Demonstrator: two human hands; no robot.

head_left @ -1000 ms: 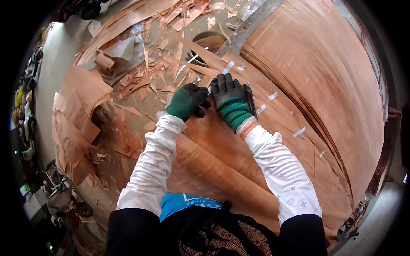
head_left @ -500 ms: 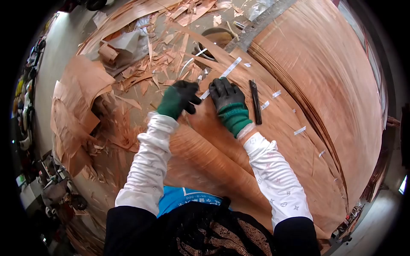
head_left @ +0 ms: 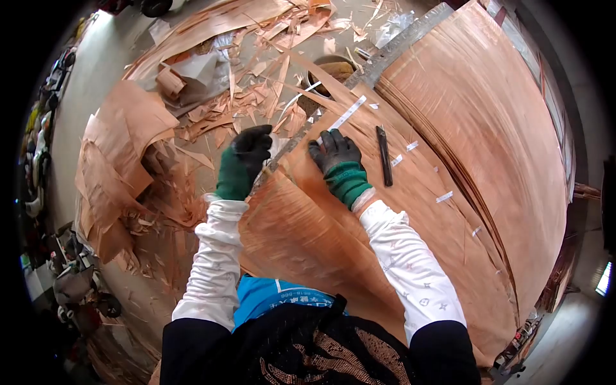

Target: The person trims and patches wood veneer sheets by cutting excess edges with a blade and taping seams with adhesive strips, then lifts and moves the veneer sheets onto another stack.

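Observation:
Both hands wear black-and-green gloves. My right hand [head_left: 337, 154] lies palm down on the reddish-brown wood veneer sheet [head_left: 423, 237], fingers spread a little. Its fingertips press beside the lower end of a white tape strip [head_left: 348, 112] stuck to the veneer. Beyond the sheet's left edge, my left hand [head_left: 246, 157] is raised with its fingers curled in. What it holds, if anything, is hidden; a whitish scrap [head_left: 277, 146] shows just beside it. To the right of my right hand lies a black, narrow cutter-like tool [head_left: 384, 156].
Short tape pieces [head_left: 444, 196] dot the veneer. A taller veneer stack [head_left: 481, 109] stands at the right, a grey metal bar [head_left: 398, 45] at its far end. Torn veneer scraps [head_left: 212, 115] cover the floor, with a round container [head_left: 330, 70] among them and crumpled sheets [head_left: 122, 141] at left.
My left hand has moved left, away from my right hand and off the sheet. My right hand has shifted slightly left. The veneer's near-left part has flattened out from a raised fold.

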